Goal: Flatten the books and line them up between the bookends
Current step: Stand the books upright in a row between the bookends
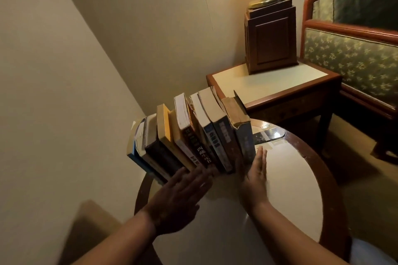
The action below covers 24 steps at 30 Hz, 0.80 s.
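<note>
- The left hand (181, 196) is open, its straight fingers laid against the lower spines of the middle paperbacks.
- The right hand (256, 173) is open too, held flat and on edge by the end book; I cannot tell whether it touches.
- The row of books (193, 135) stands on the round table (290, 178), spines toward the person, fanned and leaning.
- The worn end book (241, 122) has a frayed spine top and the far-left book (137, 135) a torn cover. Both are probably fragile, so press on the flat covers, not the edges.
- Paperbacks are likely light and bendy, and should slide easily on the glossy top. Squeeze from both ends, low down.
- The right bookend (239, 98) stands behind the end book.
</note>
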Tool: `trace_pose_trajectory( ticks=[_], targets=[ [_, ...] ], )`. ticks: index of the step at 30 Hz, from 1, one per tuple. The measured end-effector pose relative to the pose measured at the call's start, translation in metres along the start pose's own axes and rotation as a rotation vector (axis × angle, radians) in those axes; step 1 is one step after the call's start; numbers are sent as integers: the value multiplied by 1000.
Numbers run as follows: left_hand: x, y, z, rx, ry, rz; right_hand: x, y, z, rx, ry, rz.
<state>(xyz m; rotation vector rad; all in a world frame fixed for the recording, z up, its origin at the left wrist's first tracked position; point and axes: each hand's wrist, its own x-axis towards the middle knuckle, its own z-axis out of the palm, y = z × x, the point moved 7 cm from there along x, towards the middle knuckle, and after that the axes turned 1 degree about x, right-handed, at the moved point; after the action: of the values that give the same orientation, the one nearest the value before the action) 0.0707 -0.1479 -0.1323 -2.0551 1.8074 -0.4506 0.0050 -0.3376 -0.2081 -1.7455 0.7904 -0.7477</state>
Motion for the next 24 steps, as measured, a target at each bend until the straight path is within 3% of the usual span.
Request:
trace_pose_trajectory(
  ticks=[3,7,13,19,24],
  targets=[
    [-2,-15,26,76,-96,2,-7,-7,10,-5,-4,-19],
    [9,-33,43,168,-97,50,-8,-10,23,-36,122,-141],
    [27,-40,53,237,-25,106,-3,-6,45,-179,222,-151],
    [31,-46,67,366,-11,171,3,-18,53,-172,347,-195],
    [29,-45,72,503,86,215,11,-10,67,-219,308,-91]
  ],
)
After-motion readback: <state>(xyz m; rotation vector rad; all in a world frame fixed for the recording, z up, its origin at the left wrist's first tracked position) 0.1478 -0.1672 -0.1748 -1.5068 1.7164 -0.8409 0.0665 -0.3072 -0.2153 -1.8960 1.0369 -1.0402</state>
